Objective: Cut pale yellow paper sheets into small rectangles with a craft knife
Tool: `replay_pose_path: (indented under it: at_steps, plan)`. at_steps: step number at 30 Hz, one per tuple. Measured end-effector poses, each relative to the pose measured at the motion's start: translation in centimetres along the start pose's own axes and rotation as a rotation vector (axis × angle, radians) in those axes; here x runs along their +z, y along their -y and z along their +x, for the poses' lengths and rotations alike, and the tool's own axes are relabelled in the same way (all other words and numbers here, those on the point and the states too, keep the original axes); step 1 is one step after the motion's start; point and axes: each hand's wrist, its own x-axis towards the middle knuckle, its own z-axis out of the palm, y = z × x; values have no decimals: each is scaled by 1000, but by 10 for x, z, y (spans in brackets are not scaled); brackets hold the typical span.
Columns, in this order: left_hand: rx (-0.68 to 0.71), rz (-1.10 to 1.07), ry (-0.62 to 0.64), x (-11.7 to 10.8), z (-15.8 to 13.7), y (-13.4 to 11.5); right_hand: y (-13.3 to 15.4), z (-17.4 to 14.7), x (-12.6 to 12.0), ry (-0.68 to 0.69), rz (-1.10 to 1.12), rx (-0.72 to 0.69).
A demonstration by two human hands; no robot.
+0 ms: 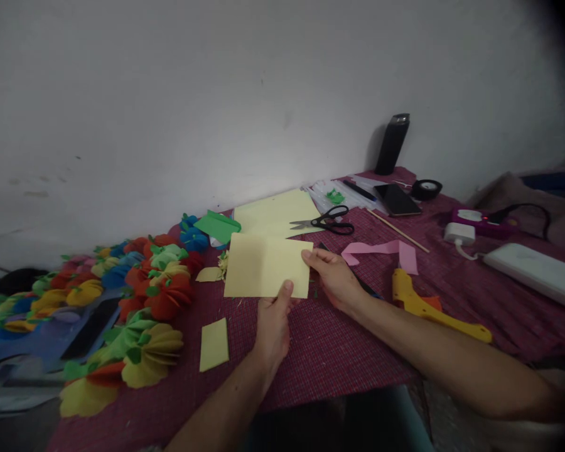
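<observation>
Pale-yellow paper sheet (258,267) is held up over the bench (320,370), approx. mid-view, in front of the larger yellow sheet (273,213); whether the two are in contact can't be told. L grip (272,323) is closed on the sheet's lower edge twd the R end, thumb on top, fingers mostly hidden behind. R grip (334,276) is closed too: the R edge is pinched nr the top corner.

Both holds are placed twd one end, so the far L part is left unsupported; a sag or bend could be caused there by the sheet's own wt. A crease could be left under the L thumb if it's pressed too hard, & the R edge could be torn if the grips are pulled in diff. directions.

Scissors (319,221) are laid just behind, blades pointed L over the larger sheet; a nick could be made there, or a finger pricked, if a reach is made w/o looking. Small yellow paper piece (214,345) is left loose nr the L forearm & could be brushed aside. Yellow glue gun (417,304) is set just beside the R forearm; it could be knocked by a sideways swing, & if hot (can't be told), skin could be burnt. Pink strip (376,247) could be stuck down if glue is dripped from the nearby nozzle. Paper ornaments (153,355) at L could be crushed by a careless L elbow
</observation>
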Motion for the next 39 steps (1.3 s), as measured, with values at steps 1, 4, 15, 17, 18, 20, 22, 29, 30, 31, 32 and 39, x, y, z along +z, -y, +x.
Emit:
replay_pose_path:
  at_steps: [1, 4, 15, 17, 18, 20, 22, 29, 30, 31, 32, 39]
  plan:
    - [-4, 35, 8, 0, -1, 0, 0, 0, -1, -8, -35, -28]
    - [38, 127, 7, 3, -5, 1, -1, 2, -2, -41, -179, -131]
    - [256, 173, -57, 41, 0, 17, 13, 4, -11, -296, -921, -531]
    - [265, 154, -77, 46, -2, 18, 16, 3, -12, -310, -970, -550]
    - [258, 145, -83, 48, -3, 18, 17, 2, -11, -315, -991, -561]
    - [233, 134, -79, 49, -6, 17, 20, 1, -11, -329, -1022, -587]
    - [211, 119, -49, 48, -9, 14, 22, 0, -11, -331, -1028, -606]
    - [179, -39, -33, 30, -18, -5, 27, -3, -10, -298, -997, -602]
    - [177, -62, -45, 27, -20, -9, 27, -3, -9, -294, -994, -593]
    - [173, -82, -58, 24, -21, -11, 27, -4, -9, -289, -993, -586]
    - [167, -99, -71, 20, -22, -14, 27, -5, -8, -287, -994, -581]
    - [180, -147, -130, -2, -24, -28, 25, -6, -7, -292, -1016, -559]
